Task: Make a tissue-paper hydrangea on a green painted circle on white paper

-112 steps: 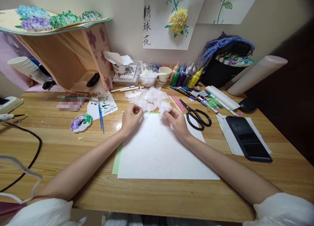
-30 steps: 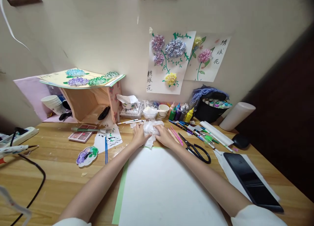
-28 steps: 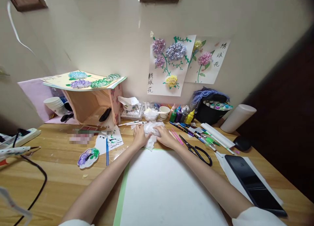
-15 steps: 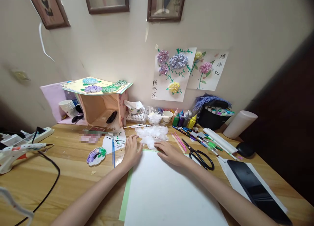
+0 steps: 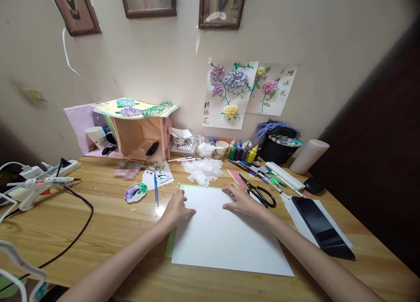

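A white sheet of paper (image 5: 226, 236) lies flat on the desk, with a strip of green paper (image 5: 170, 243) showing beneath its left and far edges. My left hand (image 5: 177, 209) rests at the sheet's upper left edge, thumb out over the paper and fingers loosely bent. At the upper right, my right hand (image 5: 241, 200) lies on the sheet with its thumb and fingers apart. Crumpled white tissue (image 5: 203, 170) sits just beyond the far edge. Black-handled scissors (image 5: 259, 192) are beside my right hand, next to pink sticks (image 5: 236, 176).
Left of the paper are two blue brushes (image 5: 156, 190), a paint palette (image 5: 135, 192) and a glue gun (image 5: 39, 186) with its cord. Paint bottles (image 5: 243, 151) and a cardboard box (image 5: 138, 135) stand at the back. A black phone-like slab (image 5: 320, 225) lies right.
My hands have drawn back from beside the tissue to the upper sides of the sheet. The view has shifted, so the sheet's near edge now shows.
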{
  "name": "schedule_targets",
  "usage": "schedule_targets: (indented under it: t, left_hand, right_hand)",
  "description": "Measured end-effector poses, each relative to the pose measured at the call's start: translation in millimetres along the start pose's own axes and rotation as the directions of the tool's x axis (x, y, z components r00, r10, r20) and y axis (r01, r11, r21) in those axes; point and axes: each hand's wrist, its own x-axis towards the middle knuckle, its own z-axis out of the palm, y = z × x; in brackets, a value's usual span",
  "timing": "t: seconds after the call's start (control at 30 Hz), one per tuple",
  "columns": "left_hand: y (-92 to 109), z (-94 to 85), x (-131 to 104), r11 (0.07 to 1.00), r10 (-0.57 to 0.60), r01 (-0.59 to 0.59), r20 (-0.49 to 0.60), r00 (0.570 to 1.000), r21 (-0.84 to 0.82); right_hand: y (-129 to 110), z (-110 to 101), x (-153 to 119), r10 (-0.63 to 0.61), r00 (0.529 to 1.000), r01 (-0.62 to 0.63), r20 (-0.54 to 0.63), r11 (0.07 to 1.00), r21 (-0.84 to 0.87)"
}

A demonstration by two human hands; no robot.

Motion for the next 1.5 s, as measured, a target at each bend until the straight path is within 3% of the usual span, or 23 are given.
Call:
schedule_targets:
  t: [0.13,0.2,0.4,0.53,0.67,0.77,0.93,1.03,1.13,1.2,1.3,1.37,1.5]
  left_hand:
    - [6.0,2.3,4.0,0.994,-0.010,0.021,-0.108,0.994,0.108]
    - [4.3,2.2,8.0,0.996,-0.010,0.021,-0.136,0.991,0.084]
    - [-8.3,-9.4,26.5,0.987,-0.094,0.084,-0.067,0.993,-0.134]
    - [-8.7,-18.4,23.5,0.981,-0.021,0.027,0.034,0.999,-0.190]
    - [-3.5,-26.6,12.7,0.969,0.043,0.002,0.176,0.983,-0.246]
    - [-1.4,-38.9,8.7,0.947,0.032,0.046,0.237,0.971,-0.316]
    - [-11.6,-72.9,8.8,0.944,0.034,0.025,0.172,0.985,-0.330]
    - [-26.1,-93.6,13.0,0.949,-0.002,0.052,0.160,0.987,-0.310]
    - [-36.9,-105.2,21.8,0.932,-0.002,0.061,0.165,0.986,-0.356]
    - [-36.6,-102.9,27.9,0.916,0.005,0.061,0.162,0.987,-0.396]
    - [-24.7,-81.1,33.4,0.895,-0.002,0.084,0.184,0.983,-0.439]
    - [-14.7,-58.6,35.6,0.871,0.021,0.094,0.228,0.973,-0.483]
    - [-6.5,-17.3,43.5,0.895,0.110,-0.034,0.146,0.983,-0.445]
  right_hand:
    - [1.4,-1.1,-9.4,0.014,0.997,-0.019,-0.070,0.997,-0.074]
    - [3.2,-3.1,-13.7,0.027,0.995,-0.036,-0.091,0.995,-0.090]
    - [12.0,-2.1,-20.3,0.021,0.991,-0.028,-0.136,0.998,-0.051]
    - [22.3,-3.6,-24.3,0.001,0.978,-0.022,-0.210,0.995,-0.096]
    - [35.5,-7.6,-28.9,-0.103,0.961,0.061,-0.257,0.984,-0.167]
    - [42.1,-9.1,-30.3,-0.159,0.946,0.099,-0.284,0.971,-0.216]
    - [45.5,-9.7,-26.2,-0.173,0.931,0.114,-0.322,0.975,-0.193]
    - [51.7,-13.2,-19.3,-0.100,0.915,0.037,-0.390,0.985,-0.166]
    - [66.1,-26.0,-12.8,0.034,0.857,-0.120,-0.513,0.984,-0.134]
    - [77.1,-39.9,-11.0,0.114,0.807,-0.225,-0.579,0.966,-0.124]
    - [86.2,-61.8,-11.4,0.175,0.774,-0.315,-0.609,0.940,-0.130]
    - [84.3,-72.0,-11.6,0.187,0.777,-0.330,-0.601,0.934,-0.136]
    - [64.5,-76.0,-7.2,0.187,0.815,-0.307,-0.549,0.942,-0.135]
